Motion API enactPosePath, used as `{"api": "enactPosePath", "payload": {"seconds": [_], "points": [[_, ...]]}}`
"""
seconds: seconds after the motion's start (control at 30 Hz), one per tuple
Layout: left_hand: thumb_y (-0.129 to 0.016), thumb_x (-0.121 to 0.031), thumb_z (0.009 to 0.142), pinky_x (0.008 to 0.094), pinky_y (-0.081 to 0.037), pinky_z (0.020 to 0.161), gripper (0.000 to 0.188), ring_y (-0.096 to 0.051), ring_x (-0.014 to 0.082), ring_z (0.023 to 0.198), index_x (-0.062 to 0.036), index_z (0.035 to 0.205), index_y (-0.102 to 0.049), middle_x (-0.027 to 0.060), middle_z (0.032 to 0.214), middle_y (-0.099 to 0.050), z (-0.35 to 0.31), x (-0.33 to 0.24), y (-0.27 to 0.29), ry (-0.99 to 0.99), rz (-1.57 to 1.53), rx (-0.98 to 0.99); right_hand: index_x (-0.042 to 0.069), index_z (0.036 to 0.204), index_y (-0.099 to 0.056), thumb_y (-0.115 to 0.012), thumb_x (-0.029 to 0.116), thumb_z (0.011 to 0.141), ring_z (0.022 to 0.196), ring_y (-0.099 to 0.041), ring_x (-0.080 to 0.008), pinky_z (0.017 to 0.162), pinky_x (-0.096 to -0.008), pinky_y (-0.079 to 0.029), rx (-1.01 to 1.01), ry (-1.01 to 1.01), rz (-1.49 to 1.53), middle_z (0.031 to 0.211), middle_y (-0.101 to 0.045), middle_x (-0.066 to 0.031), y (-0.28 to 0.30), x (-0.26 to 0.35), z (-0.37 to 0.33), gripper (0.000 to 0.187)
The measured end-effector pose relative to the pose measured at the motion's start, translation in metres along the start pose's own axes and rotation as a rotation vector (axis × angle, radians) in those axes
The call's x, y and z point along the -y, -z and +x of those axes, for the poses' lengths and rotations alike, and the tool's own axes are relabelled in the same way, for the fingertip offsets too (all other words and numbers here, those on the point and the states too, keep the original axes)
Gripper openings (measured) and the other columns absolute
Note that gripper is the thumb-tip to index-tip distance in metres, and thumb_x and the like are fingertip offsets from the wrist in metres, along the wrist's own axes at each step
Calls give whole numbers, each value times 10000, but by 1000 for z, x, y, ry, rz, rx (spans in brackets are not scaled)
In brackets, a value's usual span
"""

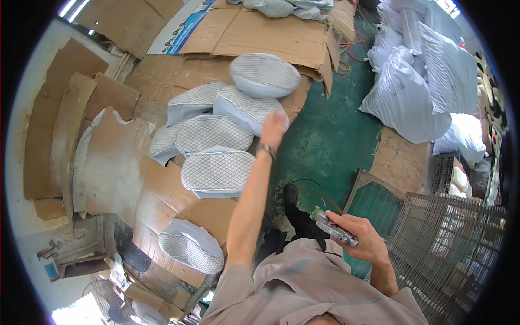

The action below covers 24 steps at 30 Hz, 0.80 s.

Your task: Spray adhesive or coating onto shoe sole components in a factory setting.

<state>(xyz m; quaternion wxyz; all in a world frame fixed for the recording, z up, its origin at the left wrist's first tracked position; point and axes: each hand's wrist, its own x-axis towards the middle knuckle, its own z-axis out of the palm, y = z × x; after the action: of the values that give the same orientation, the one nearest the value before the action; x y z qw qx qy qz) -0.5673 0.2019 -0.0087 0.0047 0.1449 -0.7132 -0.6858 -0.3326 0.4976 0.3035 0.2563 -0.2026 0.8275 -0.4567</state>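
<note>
My left hand (274,128) reaches forward over the right end of a white-and-grey quilted seat-shaped piece (246,105). Its fingers are smeared, so I cannot see whether they grip that piece. Behind it, another rounded, quilted piece (265,73) looks blurred and lies tilted. Several more pieces rest close by, among them a quilted piece (216,170) nearer to me. A separate quilted piece (190,246) lies at the near left. In my right hand (363,235), closed at waist height, is a silver metal hand tool (337,230) with a green end.
Brown cardboard (154,203) covers the work surface under the pieces. Full white plastic bags (406,97) are piled at the far right. A wire rack (449,233) stands at my right, and orange hoses (352,51) lie on the green floor (325,141).
</note>
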Motion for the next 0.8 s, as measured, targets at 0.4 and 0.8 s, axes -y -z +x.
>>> {"api": "enactPosePath", "payload": {"seconds": [0.4, 0.8], "points": [[-750, -176, 935, 449, -519, 1036, 422, -661, 370, 1181, 4, 1307, -660, 183, 1245, -707, -354, 7, 174, 43, 767, -688, 42, 1453, -613, -755, -82, 760, 810, -679, -365, 732, -387, -537, 118, 139, -21, 971, -690, -196, -11, 10, 57, 718], [-883, -334, 798, 497, -464, 1113, 827, -550, 433, 1340, -23, 1481, -535, 252, 1441, -584, -456, 85, 454, 188, 785, -909, 21, 1447, -613, -772, -67, 764, 724, -653, -350, 669, -392, -516, 211, 320, -138, 902, -670, -174, -135, 101, 26, 707]]}}
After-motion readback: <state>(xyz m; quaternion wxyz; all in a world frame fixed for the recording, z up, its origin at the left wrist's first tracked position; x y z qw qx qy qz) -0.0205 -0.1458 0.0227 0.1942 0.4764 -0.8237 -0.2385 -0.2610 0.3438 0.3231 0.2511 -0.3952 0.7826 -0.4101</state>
